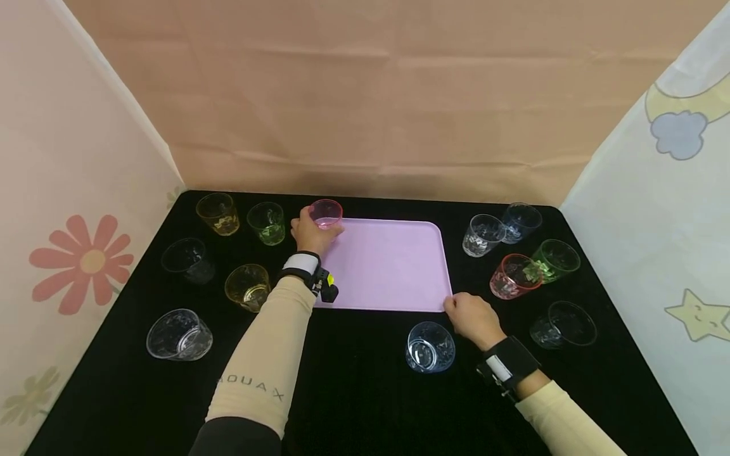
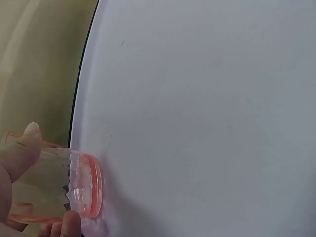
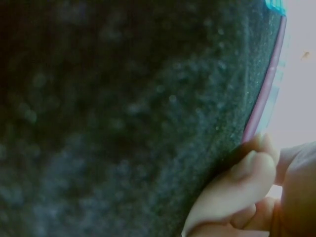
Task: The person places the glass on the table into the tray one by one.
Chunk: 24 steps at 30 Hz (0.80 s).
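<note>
My left hand (image 1: 315, 235) grips a clear pink glass (image 1: 327, 214) at the far left corner of a pale purple tray (image 1: 388, 266). In the left wrist view the thumb and fingers lie on either side of the pink glass (image 2: 89, 185), whose base is at the tray's surface. With thumb and fingers, my right hand (image 1: 472, 318) pinches the tray's near right corner. The right wrist view shows that hand (image 3: 247, 192) at the tray's rim (image 3: 266, 89). Just left of the right hand, a bluish clear glass (image 1: 430, 348) stands on the black table.
Left of the tray stand amber glasses (image 1: 218, 215), a green glass (image 1: 268, 225) and clear glasses (image 1: 179, 335). On the right are clear glasses (image 1: 481, 235), a red glass (image 1: 513, 277), a green glass (image 1: 554, 261) and a bluish glass (image 1: 521, 223). Cloth walls (image 1: 388, 95) enclose the black table (image 1: 353, 392).
</note>
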Motion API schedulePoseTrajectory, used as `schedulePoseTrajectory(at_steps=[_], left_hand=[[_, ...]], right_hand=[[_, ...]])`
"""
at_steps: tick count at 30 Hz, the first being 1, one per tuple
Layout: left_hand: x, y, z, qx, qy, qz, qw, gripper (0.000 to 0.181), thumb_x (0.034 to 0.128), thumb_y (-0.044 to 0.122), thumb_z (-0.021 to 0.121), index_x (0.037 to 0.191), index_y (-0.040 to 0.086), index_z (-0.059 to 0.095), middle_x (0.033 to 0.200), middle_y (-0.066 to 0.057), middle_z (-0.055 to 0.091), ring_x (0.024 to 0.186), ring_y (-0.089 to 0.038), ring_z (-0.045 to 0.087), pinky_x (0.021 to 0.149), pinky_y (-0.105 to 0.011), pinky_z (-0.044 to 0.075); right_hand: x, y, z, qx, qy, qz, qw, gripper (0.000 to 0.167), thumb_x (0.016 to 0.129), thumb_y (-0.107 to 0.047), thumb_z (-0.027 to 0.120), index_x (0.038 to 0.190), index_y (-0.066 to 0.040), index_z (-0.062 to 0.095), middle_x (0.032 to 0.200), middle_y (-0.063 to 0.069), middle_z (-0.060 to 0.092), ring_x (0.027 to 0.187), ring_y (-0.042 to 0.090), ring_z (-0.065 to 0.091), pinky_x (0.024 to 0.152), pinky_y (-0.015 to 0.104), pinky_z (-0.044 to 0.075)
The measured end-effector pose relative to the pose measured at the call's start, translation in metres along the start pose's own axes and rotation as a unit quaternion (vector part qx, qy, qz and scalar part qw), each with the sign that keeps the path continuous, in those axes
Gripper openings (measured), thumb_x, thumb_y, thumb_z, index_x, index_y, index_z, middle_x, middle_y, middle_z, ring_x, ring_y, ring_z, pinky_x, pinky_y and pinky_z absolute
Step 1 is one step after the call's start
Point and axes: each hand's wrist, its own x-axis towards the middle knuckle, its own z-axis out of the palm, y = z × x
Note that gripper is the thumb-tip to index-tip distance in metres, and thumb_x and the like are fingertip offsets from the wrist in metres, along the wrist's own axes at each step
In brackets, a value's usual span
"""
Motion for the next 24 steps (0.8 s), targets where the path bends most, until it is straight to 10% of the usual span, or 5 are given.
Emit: schedulePoseTrajectory(at_steps=[24], left_hand=[[0.0072, -0.0007, -0.0015, 0.007, 0.000, -0.015, 0.9999, 0.116, 0.0779, 0.024, 0.088, 0.162, 0.006, 0.011, 0.158, -0.026, 0.026, 0.147, -0.042, 0.023, 0.118, -0.052, 0.031]], right_hand=[[0.0002, -0.0033, -0.0026, -0.007, -0.004, 0.001, 1.0000, 0.039, 0.101, -0.023, 0.043, 0.069, -0.009, 0.060, 0.055, 0.002, 0.057, 0.049, 0.018, 0.055, 0.048, 0.032, 0.039]])
